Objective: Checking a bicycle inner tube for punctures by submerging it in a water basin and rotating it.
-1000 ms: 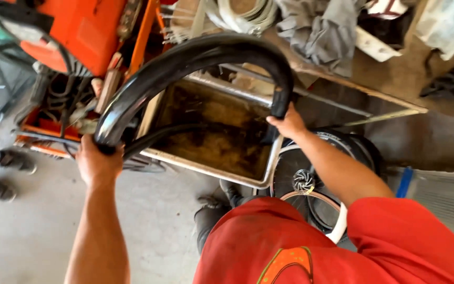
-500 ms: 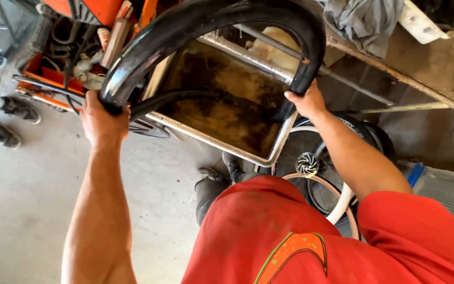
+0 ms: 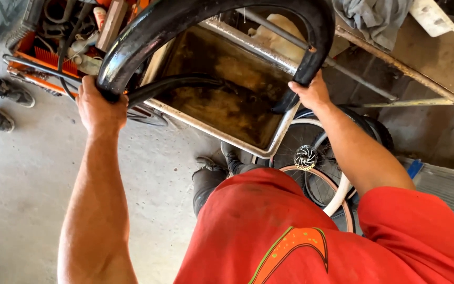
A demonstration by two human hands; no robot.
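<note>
**K:** Tube [image 3: 195, 13] status?

**M:** Black inner tube, inflated, held up as an arch over the tray [image 3: 227, 100]. Left hand [image 3: 100, 108] closed tight round one end, right hand [image 3: 311, 93] closed round the other, fingers wrapped — both full grips, nothing else in either hand.

**K:** Tube in the tray?

**M:** Partly. Upper arc is in the air, above the tray. A lower run of the same tube curves from the left hand across into the tray and lies on its dark bottom. Can't tell whether there's liquid in there; surface is brown and murky.

**K:** Tray itself?

**M:** Rectangular metal, pale rim, tilted in view, sits on a metal frame [image 3: 395, 63]. Near corner is just beyond the person's shoes [image 3: 222, 160].

**K:** Surroundings?

**M:** Orange toolbox [image 3: 32, 58] left of the tray, stuffed with tools and cables. Two bike wheels [image 3: 316, 173] lean under the right forearm — one has a disc rotor [image 3: 306, 156] at the hub. Grey rag [image 3: 374, 18] on the frame, top right. Someone else's shoes [image 3: 1, 102] at the left edge, on concrete floor [image 3: 27, 200]. Person wears a red shirt [image 3: 290, 236].
</note>
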